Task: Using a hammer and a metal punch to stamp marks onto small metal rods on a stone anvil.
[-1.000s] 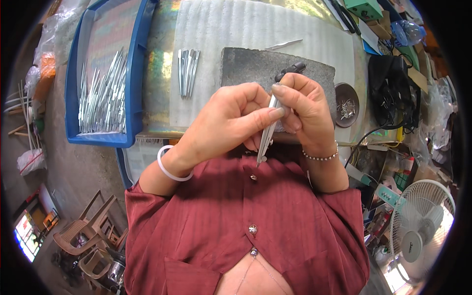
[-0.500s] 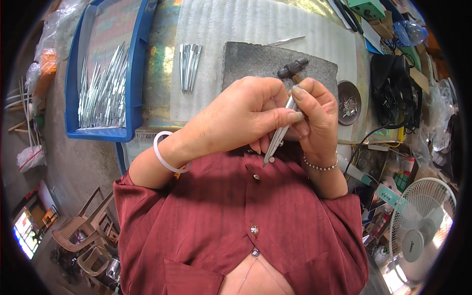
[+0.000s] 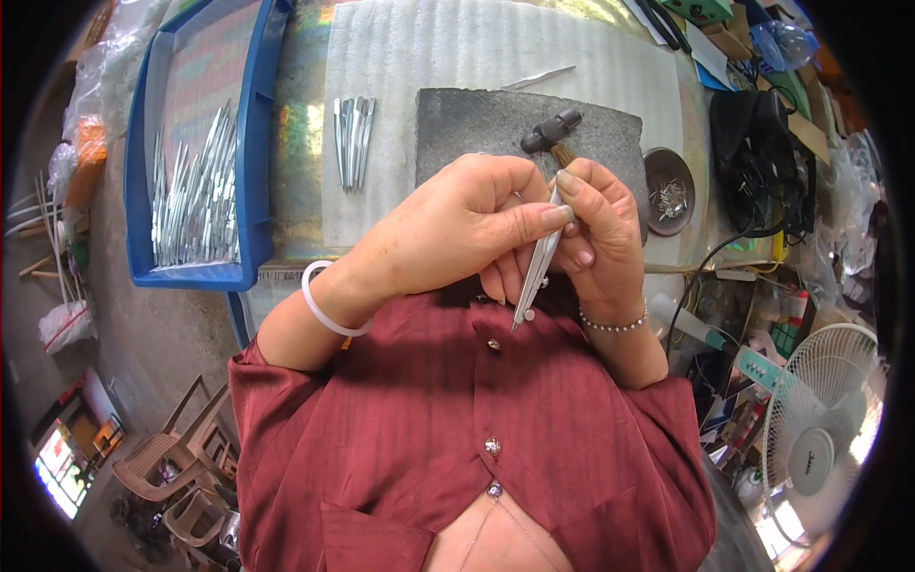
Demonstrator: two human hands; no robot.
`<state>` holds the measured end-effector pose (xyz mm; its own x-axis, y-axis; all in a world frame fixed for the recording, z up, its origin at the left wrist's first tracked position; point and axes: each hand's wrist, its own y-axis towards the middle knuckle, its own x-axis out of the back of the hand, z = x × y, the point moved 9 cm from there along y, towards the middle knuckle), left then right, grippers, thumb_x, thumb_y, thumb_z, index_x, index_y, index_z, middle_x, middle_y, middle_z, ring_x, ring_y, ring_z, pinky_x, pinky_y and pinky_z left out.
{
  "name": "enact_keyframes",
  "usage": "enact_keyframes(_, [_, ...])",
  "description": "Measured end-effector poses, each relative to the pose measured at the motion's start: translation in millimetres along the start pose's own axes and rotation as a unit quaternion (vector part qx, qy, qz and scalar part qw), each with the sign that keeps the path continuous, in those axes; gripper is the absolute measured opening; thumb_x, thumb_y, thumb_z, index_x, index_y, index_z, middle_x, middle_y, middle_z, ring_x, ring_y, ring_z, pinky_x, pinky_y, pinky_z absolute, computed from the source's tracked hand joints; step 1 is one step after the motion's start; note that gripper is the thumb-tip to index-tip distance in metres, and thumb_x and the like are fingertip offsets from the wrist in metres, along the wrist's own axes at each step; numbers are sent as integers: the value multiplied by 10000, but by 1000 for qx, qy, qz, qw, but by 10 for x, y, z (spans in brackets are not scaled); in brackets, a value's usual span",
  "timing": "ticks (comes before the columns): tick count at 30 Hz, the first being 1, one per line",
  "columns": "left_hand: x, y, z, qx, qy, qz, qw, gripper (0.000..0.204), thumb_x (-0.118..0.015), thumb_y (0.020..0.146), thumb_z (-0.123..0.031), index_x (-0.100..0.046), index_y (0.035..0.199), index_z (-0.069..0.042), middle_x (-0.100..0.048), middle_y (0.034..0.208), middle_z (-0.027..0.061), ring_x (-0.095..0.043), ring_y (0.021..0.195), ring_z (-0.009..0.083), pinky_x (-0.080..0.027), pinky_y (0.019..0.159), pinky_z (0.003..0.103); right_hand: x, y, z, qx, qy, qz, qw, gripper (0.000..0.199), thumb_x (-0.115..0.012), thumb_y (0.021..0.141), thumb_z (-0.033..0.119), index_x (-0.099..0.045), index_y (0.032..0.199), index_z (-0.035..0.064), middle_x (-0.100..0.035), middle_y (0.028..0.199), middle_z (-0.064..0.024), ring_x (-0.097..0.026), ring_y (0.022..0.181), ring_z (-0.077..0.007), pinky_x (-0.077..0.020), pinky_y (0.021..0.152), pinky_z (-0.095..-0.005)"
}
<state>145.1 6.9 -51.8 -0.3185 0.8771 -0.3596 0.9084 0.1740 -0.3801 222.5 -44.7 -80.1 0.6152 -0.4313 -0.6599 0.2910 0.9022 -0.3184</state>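
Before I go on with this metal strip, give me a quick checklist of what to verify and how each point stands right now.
1. Metal strip pinched by both hands: ok, left hand and right hand both have fingers on it.
2. Hammer within reach: ok, its head shows just above the right hand; whether that hand holds the handle, cannot tell.
3. Stone slab free for work: ok, its visible part is bare apart from the hammer.
4. Small parts in the round dish: ok, some are in it.
5. More strips at hand: ok, a small row lies on the white mat.
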Motion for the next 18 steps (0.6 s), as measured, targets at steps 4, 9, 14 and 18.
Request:
enact_keyframes(4, [11, 7, 3, 11, -19, -8, 1000, 226, -563, 934, -219, -531, 856, -10, -591, 619, 32, -580, 471, 85, -448, 400, 180, 12, 20, -15, -14, -4, -11, 1000, 190, -574, 907, 113, -524, 733, 55, -514, 607, -3, -378, 384, -23, -290, 334, -170])
enact_keyframes(9, [6, 9, -13, 23, -33, -16, 999, 206, -595, 915, -201, -534, 870, -9, -594, 620, 33, -566, 464, 76, -435, 404, 174, 38, 17, -13, -19, -11, -27, 999, 193, -581, 904, 115, -524, 728, 61, -515, 609, -3, -382, 391, -22, -294, 337, -169])
enact_keyframes(14, [70, -13, -61, -22, 66, -27, 997, 119, -618, 876, -58, -528, 921, 5, -606, 686, 27, -588, 563, 69, -455, 468, 187, -3, 46, 129, -7, -117, -20, 993, 151, -574, 910, 122, -540, 781, 52, -554, 644, -18, -438, 435, -37, -339, 379, -169])
enact_keyframes(18, [357, -391, -263, -197, 149, -220, 944, 128, -631, 841, 7, -527, 916, 6, -608, 689, 28, -577, 584, 64, -459, 514, 189, 43, 296, 910, 131, -214, -12, 968, 161, -524, 937, 185, -547, 842, 57, -621, 729, -47, -487, 508, -38, -383, 440, -168])
